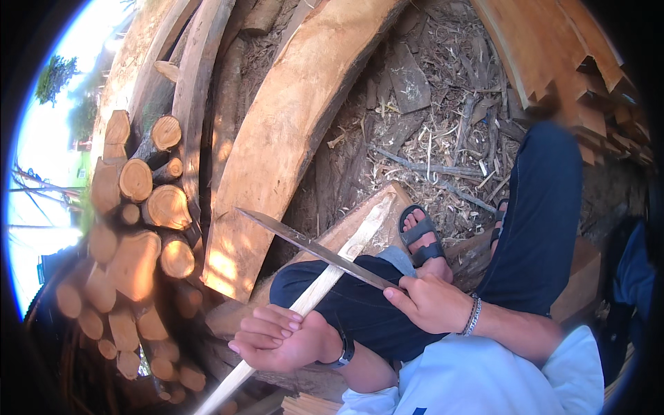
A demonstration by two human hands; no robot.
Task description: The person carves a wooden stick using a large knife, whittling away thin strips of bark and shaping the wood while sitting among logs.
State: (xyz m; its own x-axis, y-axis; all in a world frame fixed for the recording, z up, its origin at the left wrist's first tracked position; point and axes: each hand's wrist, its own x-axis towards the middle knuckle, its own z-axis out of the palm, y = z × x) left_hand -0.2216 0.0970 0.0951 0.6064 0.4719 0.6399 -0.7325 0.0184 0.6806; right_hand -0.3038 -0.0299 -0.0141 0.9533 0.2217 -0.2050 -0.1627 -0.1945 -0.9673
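My left hand (280, 340) is closed around a long, pale wooden stick (317, 293). The stick slants from the lower left up toward the far end of a plank (393, 192), and its surface looks freshly cut. In my right hand (437, 304) is a machete (294, 236), its handle hidden by my fingers. The long blade points to the upper left and crosses over the stick, beyond my left hand. Whether the edge bites into the wood, I cannot tell.
Cut logs (167, 207) are stacked at the left. A broad curved slab (277, 131) rises behind the blade. Sawn boards (539, 41) lie at the upper right. Wood chips (449, 138) cover the ground near my sandalled foot (423, 238), and my bent knee (546, 155) stands at the right.
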